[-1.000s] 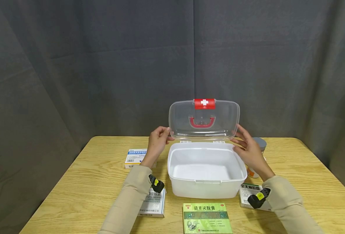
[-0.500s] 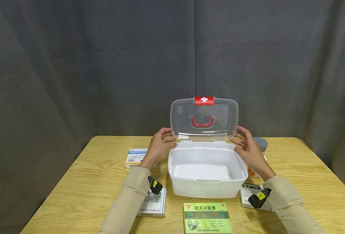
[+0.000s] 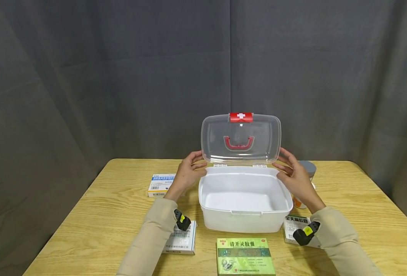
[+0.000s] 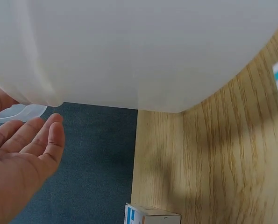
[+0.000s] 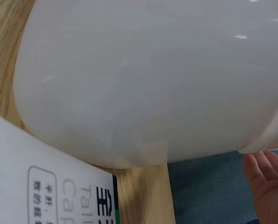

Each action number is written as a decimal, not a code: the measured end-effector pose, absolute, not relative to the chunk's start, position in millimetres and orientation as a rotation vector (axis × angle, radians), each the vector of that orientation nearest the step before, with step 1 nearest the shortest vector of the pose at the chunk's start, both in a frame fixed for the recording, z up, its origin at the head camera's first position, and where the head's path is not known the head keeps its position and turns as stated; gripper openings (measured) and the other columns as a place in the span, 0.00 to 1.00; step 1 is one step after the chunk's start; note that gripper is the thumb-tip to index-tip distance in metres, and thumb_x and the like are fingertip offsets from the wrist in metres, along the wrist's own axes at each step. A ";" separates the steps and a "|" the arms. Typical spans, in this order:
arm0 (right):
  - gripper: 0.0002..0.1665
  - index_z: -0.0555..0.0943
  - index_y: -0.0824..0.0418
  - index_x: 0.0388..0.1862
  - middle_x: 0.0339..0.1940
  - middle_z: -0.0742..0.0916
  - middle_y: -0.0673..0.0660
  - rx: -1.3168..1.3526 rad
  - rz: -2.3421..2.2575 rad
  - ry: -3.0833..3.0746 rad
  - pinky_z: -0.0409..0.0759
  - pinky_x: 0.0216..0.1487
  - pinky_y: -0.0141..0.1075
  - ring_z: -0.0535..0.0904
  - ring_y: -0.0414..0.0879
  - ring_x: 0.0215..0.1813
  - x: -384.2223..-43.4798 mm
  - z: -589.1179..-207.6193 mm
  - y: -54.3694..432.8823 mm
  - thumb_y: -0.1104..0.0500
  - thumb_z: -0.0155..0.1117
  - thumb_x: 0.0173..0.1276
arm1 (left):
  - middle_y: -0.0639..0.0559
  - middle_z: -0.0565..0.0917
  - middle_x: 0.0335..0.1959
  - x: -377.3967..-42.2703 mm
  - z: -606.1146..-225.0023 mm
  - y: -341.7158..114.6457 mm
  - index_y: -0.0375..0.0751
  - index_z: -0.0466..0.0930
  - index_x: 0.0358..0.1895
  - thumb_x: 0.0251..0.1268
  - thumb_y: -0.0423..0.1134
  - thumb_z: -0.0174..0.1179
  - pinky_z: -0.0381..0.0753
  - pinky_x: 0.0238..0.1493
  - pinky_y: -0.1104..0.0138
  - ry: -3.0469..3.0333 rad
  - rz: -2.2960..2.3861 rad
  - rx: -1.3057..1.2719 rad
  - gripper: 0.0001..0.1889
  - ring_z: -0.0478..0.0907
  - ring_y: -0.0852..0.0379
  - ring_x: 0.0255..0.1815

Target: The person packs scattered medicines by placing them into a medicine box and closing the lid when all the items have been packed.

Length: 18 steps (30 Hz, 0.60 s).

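A white plastic medicine box [image 3: 243, 220] stands on the table with its clear lid [image 3: 241, 132] raised at the back. The lid carries a red handle [image 3: 239, 143] and a red latch with a white cross [image 3: 241, 117]. At the rear left corner is my left hand [image 3: 187, 171], fingers extended beside the lid's lower edge, thumb by the rim. My right hand [image 3: 295, 180] mirrors it at the rear right corner. In the left wrist view the left hand's fingers [image 4: 29, 140] are loosely spread. The right wrist view shows only part of the right hand [image 5: 269, 186].
A green medicine carton [image 3: 246, 257] lies in front of the box. White cartons lie at left [image 3: 180, 239], back left [image 3: 160, 185] and right [image 3: 294, 230]. Behind my right hand stand a grey-capped container [image 3: 307, 167] and a partly hidden white-and-orange bottle [image 3: 299, 203].
The lid has tipped slightly farther back. My left hand has shifted from the lid's side to the rear corner, its thumb lowering toward the rim. My right hand has hardly moved.
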State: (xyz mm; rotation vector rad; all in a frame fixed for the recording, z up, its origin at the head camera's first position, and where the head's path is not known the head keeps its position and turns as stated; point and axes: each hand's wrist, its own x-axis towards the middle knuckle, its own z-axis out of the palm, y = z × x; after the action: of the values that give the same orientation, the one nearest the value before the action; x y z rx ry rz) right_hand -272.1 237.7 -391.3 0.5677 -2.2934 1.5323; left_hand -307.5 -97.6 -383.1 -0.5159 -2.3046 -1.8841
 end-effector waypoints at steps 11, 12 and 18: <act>0.40 0.54 0.68 0.76 0.68 0.70 0.70 0.541 1.545 -2.318 0.76 0.46 0.22 0.71 0.65 0.63 -273.7 -394.2 236.8 0.76 0.52 0.66 | 0.37 0.74 0.62 -306.0 -384.5 -98.9 0.33 0.66 0.69 0.55 0.18 0.58 0.79 0.52 0.60 -2.331 -1.881 -0.505 0.34 0.75 0.42 0.58; 0.40 0.54 0.68 0.76 0.69 0.70 0.70 0.533 1.545 -2.327 0.76 0.47 0.22 0.71 0.64 0.63 -273.6 -394.3 236.9 0.76 0.51 0.66 | 0.37 0.74 0.63 -305.8 -384.5 -99.0 0.33 0.65 0.69 0.55 0.18 0.58 0.79 0.52 0.60 -2.333 -1.883 -0.501 0.34 0.75 0.42 0.59; 0.38 0.54 0.69 0.76 0.69 0.69 0.70 0.500 1.559 -2.359 0.74 0.47 0.20 0.70 0.63 0.64 -273.0 -394.0 237.1 0.74 0.50 0.67 | 0.36 0.74 0.63 -307.0 -385.9 -99.0 0.32 0.65 0.69 0.55 0.19 0.58 0.79 0.52 0.60 -2.339 -1.893 -0.488 0.34 0.75 0.40 0.59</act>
State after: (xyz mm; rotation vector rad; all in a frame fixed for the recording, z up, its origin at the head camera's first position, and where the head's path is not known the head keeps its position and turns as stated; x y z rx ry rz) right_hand -273.0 237.1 -394.0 0.5003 -2.3586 1.5591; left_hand -307.0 -99.0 -385.9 -0.4881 -2.3385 -1.8926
